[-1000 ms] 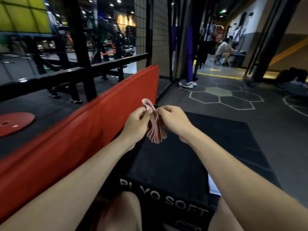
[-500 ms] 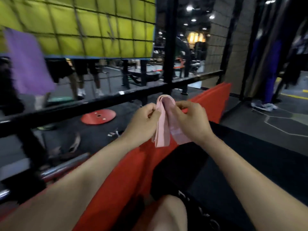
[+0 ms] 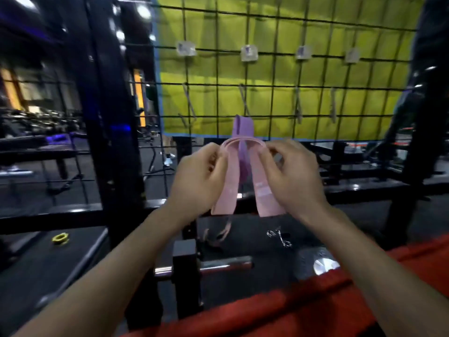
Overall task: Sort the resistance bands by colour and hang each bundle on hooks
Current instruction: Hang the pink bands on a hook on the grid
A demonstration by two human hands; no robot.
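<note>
Bands (image 3: 243, 171) btwn hands, before net (image 3: 279, 69)

The dark gym floor (image 3: 364, 220) is seen past the black rails. A yellow ring-shaped piece (image 3: 60, 238) is lying on a dark platform (image 3: 48, 263) at the left. A pink band (image 3: 218, 235) is left loose on the floor near the middle, with a small tangle of metal clips (image 3: 279, 237) just to its right. A purple bundle (image 3: 241, 132) is hung on the wire grid (image 3: 279, 83).

Pink bands (image 3: 243, 176) hide most of the purple band (image 3: 240, 128) (hooks blurred).
</note>
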